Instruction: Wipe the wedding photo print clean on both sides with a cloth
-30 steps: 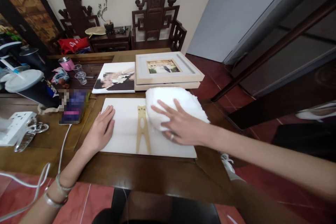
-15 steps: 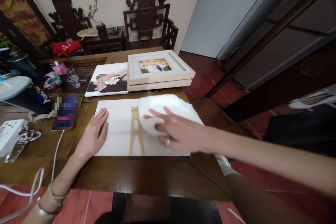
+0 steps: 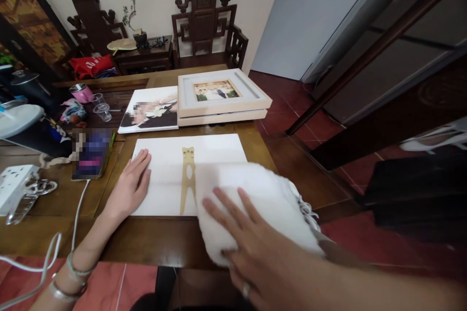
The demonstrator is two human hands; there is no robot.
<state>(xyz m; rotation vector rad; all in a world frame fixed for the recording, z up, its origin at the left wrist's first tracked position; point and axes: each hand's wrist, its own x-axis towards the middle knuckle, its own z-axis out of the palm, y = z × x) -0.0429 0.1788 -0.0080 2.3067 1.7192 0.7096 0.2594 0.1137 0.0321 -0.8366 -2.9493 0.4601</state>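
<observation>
My left hand [image 3: 130,183] lies flat on the left edge of a white rectangular panel [image 3: 162,167], fingers stretched out. A gold two-legged piece with a cat-head top [image 3: 188,167] lies upright along the panel's middle. On the right, a thick white fluffy cloth [image 3: 270,189] with fringe at its right end covers the panel's lower right part and hangs past the table's front edge. My right hand [image 3: 251,243] presses on this cloth from above, fingers spread; its thumb side is partly blurred.
Behind the panel lie a photo print [image 3: 151,109] and stacked pale wooden picture frames [image 3: 222,95]. To the left are a phone [image 3: 93,153] with a white cable, a power strip [image 3: 16,182], a clear hair claw [image 3: 31,199] and a pink mug [image 3: 80,92]. The wooden table [image 3: 156,238] ends close to me.
My right hand and the cloth have moved down toward me and slightly right, uncovering the panel's upper right part. My left hand has stayed in place.
</observation>
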